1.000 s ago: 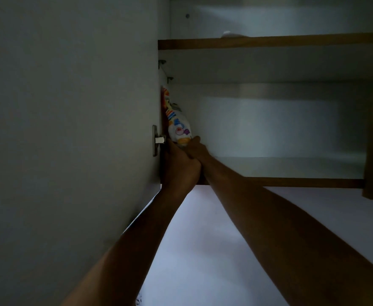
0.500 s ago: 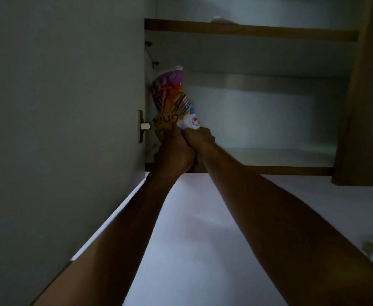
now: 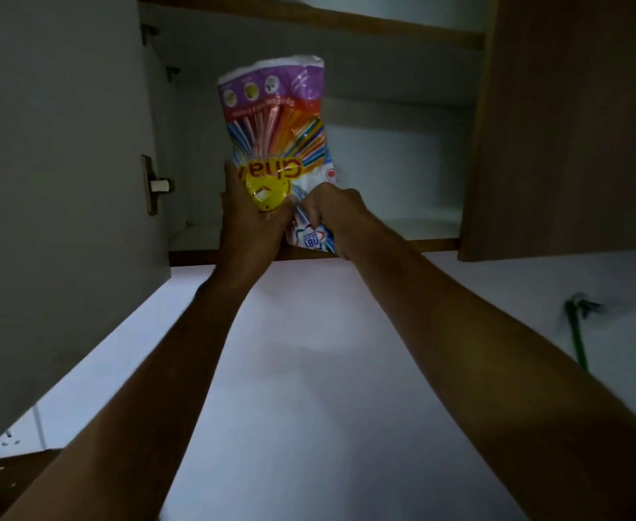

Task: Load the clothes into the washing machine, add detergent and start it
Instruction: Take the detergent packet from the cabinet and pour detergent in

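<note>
A colourful plastic detergent bag (image 3: 277,122) with rainbow stripes and a yellow logo hangs upside down in front of the open wall cupboard (image 3: 365,235). My left hand (image 3: 250,223) grips its lower left part. My right hand (image 3: 337,212) pinches the bag's lower right corner. Both arms reach up from below. Neither the washing machine nor the clothes are in view.
The cupboard's white door (image 3: 57,174) stands open on the left, with a metal catch (image 3: 154,186) on its inner face. A brown closed door (image 3: 572,126) is on the right. A green hose (image 3: 577,336) runs down the white wall at the right.
The bag has come out of the cupboard's left corner towards me, between both hands. It now shows its full printed face in front of the shelf.
</note>
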Available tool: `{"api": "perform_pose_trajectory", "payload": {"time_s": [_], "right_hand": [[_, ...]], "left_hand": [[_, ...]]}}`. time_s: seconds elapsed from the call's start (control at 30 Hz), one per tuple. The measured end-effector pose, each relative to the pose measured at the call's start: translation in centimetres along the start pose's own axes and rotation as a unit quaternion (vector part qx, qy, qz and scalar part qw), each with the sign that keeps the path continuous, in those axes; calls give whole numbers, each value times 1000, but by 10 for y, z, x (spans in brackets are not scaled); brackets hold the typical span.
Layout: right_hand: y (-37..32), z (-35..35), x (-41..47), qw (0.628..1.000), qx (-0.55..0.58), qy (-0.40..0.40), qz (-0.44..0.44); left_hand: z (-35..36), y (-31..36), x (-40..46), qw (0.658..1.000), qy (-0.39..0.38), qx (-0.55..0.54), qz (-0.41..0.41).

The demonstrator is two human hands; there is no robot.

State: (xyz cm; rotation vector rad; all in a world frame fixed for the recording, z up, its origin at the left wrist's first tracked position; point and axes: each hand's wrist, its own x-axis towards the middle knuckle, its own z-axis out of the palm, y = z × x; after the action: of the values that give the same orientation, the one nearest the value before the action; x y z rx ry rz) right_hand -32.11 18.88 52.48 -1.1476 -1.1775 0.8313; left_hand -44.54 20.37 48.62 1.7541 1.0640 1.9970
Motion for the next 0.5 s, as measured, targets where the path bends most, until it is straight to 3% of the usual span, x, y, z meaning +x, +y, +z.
{"api": "perform_pose_trajectory", "payload": {"time_s": [0.13, 0.27, 0.5], "right_hand": [[1, -49, -20, 1000, 23, 0, 4], [15, -106, -37, 998, 53, 20, 12], [44, -228, -80, 995, 46, 71, 44]], "left_hand": [[24, 19, -19, 992, -50, -111, -32], [55, 49, -46, 976, -160, -150, 5], [137, 93, -113, 920, -332, -209, -13]]}}
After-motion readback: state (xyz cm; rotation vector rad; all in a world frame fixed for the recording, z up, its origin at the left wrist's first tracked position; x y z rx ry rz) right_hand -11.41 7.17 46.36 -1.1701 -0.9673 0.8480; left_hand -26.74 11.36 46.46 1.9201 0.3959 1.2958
